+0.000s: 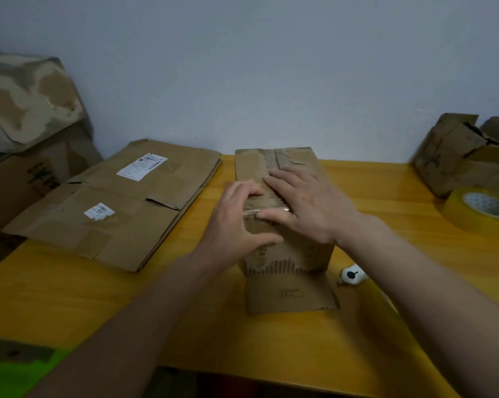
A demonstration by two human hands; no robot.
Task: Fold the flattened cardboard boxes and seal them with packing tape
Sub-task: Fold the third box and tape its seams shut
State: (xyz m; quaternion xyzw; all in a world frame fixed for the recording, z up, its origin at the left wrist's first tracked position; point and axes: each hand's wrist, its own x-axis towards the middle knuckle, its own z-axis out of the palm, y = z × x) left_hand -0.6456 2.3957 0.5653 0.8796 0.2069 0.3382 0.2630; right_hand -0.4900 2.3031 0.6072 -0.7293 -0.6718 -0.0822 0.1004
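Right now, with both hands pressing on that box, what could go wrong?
1. The left hand and right hand both press the box; letting go to fetch tape may let the flaps spring up.
2. The tape roll lies far right, an awkward reach.
3. The bottom flap splays out on the table, so the box may tip or slide.

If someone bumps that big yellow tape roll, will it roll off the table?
Probably not. The tape roll lies flat on its side on the table, so a bump would likely slide it. Stood on edge, its round shape would roll easily. It looks thick, so probably fairly heavy.
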